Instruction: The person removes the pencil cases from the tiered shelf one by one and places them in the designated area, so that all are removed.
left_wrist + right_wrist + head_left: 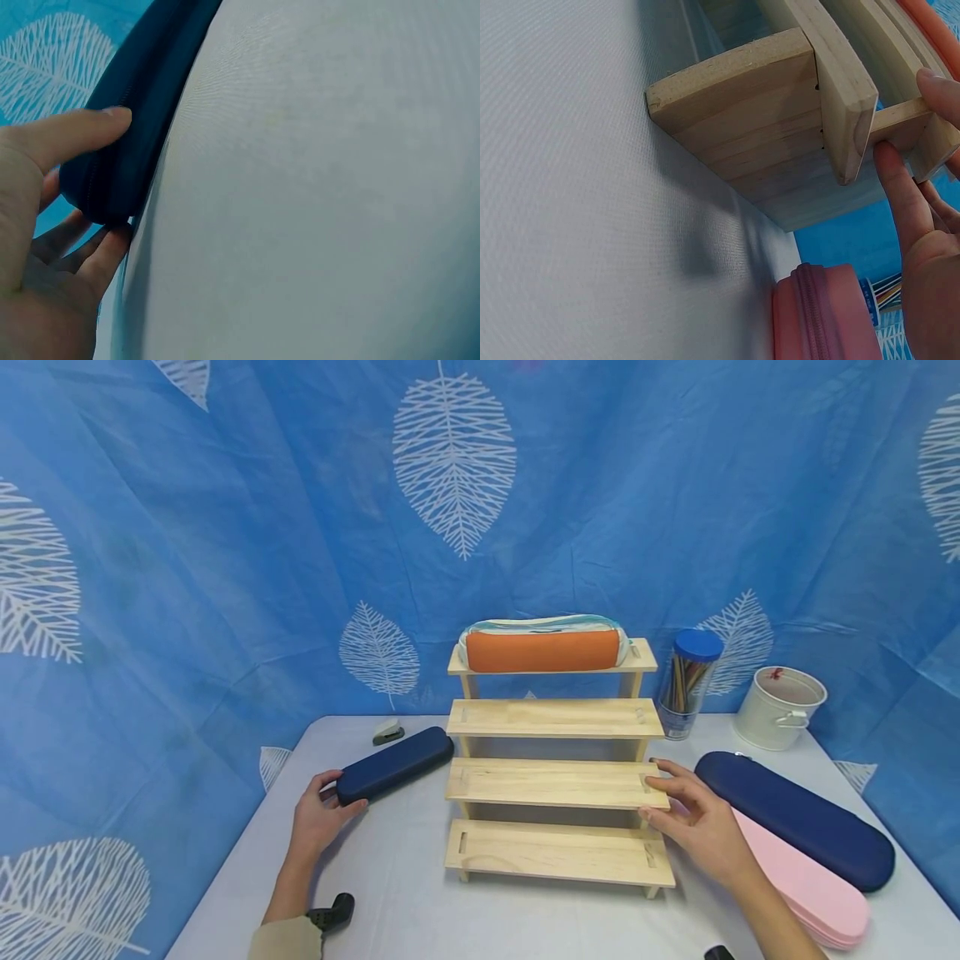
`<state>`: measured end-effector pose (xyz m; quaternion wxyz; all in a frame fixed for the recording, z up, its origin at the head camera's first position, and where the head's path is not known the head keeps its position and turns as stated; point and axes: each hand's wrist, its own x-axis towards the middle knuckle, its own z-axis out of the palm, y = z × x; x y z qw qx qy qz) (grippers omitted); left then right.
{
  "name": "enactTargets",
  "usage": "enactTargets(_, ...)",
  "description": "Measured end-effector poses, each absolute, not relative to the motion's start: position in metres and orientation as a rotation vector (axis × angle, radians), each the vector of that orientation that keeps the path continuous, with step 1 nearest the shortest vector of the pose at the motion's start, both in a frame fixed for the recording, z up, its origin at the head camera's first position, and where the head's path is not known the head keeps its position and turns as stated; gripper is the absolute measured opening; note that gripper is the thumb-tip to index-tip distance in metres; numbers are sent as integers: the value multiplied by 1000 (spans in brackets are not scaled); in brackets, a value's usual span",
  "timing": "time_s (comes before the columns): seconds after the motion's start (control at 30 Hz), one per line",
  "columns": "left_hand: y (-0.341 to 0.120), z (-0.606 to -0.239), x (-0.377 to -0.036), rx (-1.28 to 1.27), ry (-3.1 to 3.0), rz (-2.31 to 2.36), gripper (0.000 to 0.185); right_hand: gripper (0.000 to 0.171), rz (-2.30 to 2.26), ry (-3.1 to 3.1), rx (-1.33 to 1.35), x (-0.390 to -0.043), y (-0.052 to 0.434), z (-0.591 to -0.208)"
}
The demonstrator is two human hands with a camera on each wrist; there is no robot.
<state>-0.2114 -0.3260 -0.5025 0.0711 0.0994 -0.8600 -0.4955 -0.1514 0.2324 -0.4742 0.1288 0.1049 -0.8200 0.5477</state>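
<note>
Nearest the person, the left hand (pixel 318 817) grips the near end of a small navy pencil case (pixel 395 764): in the left wrist view the thumb (pixel 71 135) lies along its top edge and the curled fingers (pixel 90 255) wrap under its rounded end. The case rests on the grey table (pixel 405 893), left of the rack. Its long axis runs from the fingers away and to the right, its far end just beside the left end of the 2nd step. The left hand is by far the nearer to it.

The right hand (pixel 701 822) touches the right end of the wooden stepped rack (pixel 555 785) at that same 2nd step (pixel 555 782). Its fingers are relaxed and fairly straight, with fingertips (pixel 896 176) against the wood, grasping nothing.

Right of that hand lie a pink case (pixel 813 885) and a long navy case (pixel 795 818), side by side.

Farther back, the 4th and top step carries an orange pouch (pixel 543 647). Beyond stand a blue-lidded tube of pencils (pixel 688 681), a white bucket (pixel 780 708) and a small stapler (pixel 387 732).
</note>
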Motion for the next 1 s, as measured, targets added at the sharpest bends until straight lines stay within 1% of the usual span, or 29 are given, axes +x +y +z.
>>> enactTargets(0.17, -323, -497, -214, 253, -2603, -1454, 86, 42, 1596, -2385, 298, -152, 232, -473)
enactTargets(0.37, -319, -490, -217, 219, -2600, -1340, 81, 42, 1612, -2392, 291, -151, 233, -474)
enactTargets(0.57, -316, -479, -221, 131, -2531, -1279, 77, 43, 1616, -2392, 286, -151, 232, -473)
enactTargets(0.83, -298, -450, -227, -3, -2439, -1323, 71, 43, 1616, -2389, 289, -151, 232, -473)
enactTargets(1.0, -280, -428, -235, -140, -2362, -1422, 70, 43, 1609, -2388, 289, -151, 232, -474)
